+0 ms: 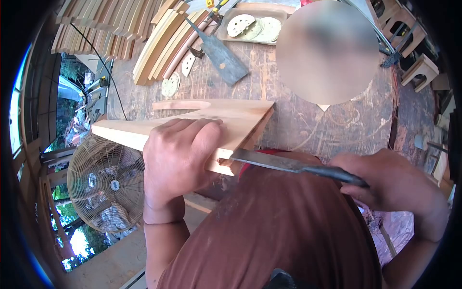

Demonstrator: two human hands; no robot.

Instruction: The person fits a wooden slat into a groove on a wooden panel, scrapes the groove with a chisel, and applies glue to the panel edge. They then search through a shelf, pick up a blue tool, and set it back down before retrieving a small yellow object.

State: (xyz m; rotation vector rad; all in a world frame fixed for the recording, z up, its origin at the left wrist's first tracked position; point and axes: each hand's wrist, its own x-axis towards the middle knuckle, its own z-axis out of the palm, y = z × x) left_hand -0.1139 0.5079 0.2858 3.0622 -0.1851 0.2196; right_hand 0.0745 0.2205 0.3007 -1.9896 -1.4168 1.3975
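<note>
My left hand (pixel 180 151) is closed over the near end of a pale cut wooden piece (pixel 240 118), which has a slot on its far side. The piece rests at the near edge of the worktable. My right hand (pixel 380 180) grips the black handle of what looks like a flat file (pixel 269 161). Its grey metal blade points left and meets the notched end of the wood by my left hand. Where the tip ends is hidden against the wood.
On the worktable (pixel 288 125) lie a wide saw blade (pixel 224 58), loose sanding discs (pixel 171 84) and a tray (pixel 224 33) of discs. Wooden strips (pixel 106 19) are stacked at the back left. A caged fan (pixel 108 183) stands left. A round blur covers the back right.
</note>
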